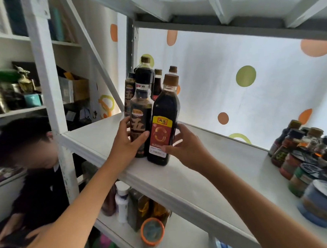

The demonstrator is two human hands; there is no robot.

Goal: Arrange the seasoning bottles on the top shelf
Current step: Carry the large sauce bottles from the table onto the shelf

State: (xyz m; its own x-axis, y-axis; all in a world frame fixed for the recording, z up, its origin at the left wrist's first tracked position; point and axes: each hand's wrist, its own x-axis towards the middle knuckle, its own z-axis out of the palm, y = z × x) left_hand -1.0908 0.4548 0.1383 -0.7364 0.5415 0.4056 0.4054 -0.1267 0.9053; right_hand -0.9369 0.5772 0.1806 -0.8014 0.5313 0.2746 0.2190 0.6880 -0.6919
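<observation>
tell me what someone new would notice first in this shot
First, two hands at the shelf's front edge: the left hand grips a dark bottle with a black label, and the right hand holds a dark bottle with a red and yellow label beside it. More dark bottles stand behind them, and a cluster of spice jars crowds the white shelf at far right.

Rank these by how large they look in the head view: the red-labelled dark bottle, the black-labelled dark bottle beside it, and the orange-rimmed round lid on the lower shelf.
1. Red-labelled dark bottle and black-labelled dark bottle: look alike, and the red-labelled one stands nearer, so unranked.
2. Orange-rimmed round lid: clearly smallest.
</observation>
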